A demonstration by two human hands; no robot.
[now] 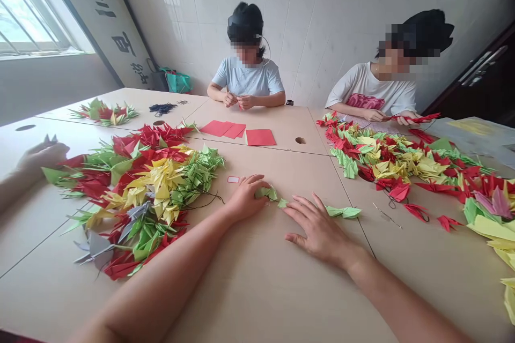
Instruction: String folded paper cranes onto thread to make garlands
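My left hand (246,198) lies near the middle of the table with its fingers curled and closed on a folded green paper crane (270,193). My right hand (316,228) is palm down with its fingers stretched apart. Its fingertips reach a small piece of green folded paper (282,203), and I cannot tell whether they press on it. Just beyond that hand lies another green paper crane (344,212), partly hidden by the fingers. To the left of my left forearm spreads a heap of strung paper cranes (161,177) in red, yellow, green and grey.
Red paper squares (260,137) lie ahead, before a co-worker (247,80) folding something small. Another co-worker (374,88) handles red cranes behind a second heap (414,161). A needle (386,215) lies at right. Someone else's hand (44,155) is at left.
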